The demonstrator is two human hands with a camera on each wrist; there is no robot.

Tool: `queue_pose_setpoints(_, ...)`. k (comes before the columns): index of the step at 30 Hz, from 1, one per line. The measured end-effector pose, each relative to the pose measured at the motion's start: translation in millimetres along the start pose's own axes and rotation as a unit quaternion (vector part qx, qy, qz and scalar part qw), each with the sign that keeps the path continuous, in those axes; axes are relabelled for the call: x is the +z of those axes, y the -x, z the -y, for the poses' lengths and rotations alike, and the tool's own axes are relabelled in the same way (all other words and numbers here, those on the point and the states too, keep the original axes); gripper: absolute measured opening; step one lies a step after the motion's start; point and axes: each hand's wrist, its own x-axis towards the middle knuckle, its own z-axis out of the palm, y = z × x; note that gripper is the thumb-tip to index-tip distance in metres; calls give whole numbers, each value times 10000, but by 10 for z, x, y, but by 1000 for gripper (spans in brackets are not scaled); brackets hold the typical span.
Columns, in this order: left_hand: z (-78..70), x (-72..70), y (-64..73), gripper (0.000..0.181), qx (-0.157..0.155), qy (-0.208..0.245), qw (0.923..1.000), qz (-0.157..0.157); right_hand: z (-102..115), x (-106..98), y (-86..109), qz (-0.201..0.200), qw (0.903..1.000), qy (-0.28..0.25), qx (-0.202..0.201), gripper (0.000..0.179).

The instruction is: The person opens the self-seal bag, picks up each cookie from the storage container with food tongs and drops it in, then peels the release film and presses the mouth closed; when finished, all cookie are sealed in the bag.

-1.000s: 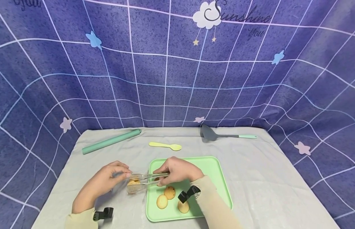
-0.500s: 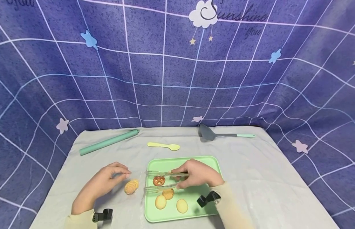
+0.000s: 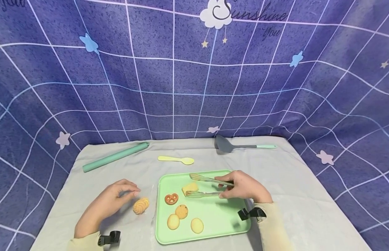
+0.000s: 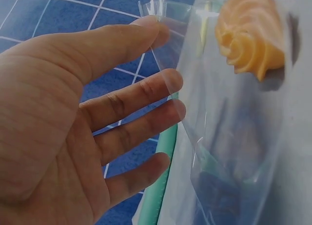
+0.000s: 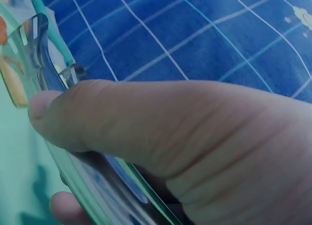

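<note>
My left hand (image 3: 109,200) pinches the edge of a clear plastic bag (image 4: 229,137) between thumb and index finger, its other fingers spread along the film. Inside the bag lie yellow swirl cookies (image 3: 140,205), left of a light green tray (image 3: 219,221). My right hand (image 3: 244,186) holds clear tongs (image 3: 203,194) over the tray, their two arms apart. Between and under the tong ends is a square yellow cookie (image 3: 190,188), partly covered by the lower arm. A brown pretzel (image 3: 171,199), a speckled cookie (image 3: 181,211) and two round pale cookies (image 3: 196,226) lie on the tray.
Behind the tray lies a yellow spoon (image 3: 177,160). A green roller-like cylinder (image 3: 116,157) is at the back left, and a grey turner (image 3: 225,144) with a mint handle at the back right. A blue grid-patterned cloth (image 3: 169,76) hangs behind the table.
My right hand has drawn the tongs out of the bag and moved right over the tray, around the square cookie. The swirl cookies stay in the bag; my left hand hardly moved.
</note>
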Motion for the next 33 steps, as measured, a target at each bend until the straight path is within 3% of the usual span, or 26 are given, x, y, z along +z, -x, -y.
queue_pose_setpoints(9, -8, -10, -13, 12, -297, -44, 9994, 197, -80, 35, -42, 102, 9997, -129, -172, 56)
queue_pose_setpoints(16, 5, 2, -9, 10, -148, -61, 9998, 121, -63, 16, -1, 105, 9999, 133, -18, 53)
queue_pose_setpoints(33, -17, 3, -6, 10, -11, -58, 10000, 0, -56, -59, 63, 141, 9999, 25, -20, 50)
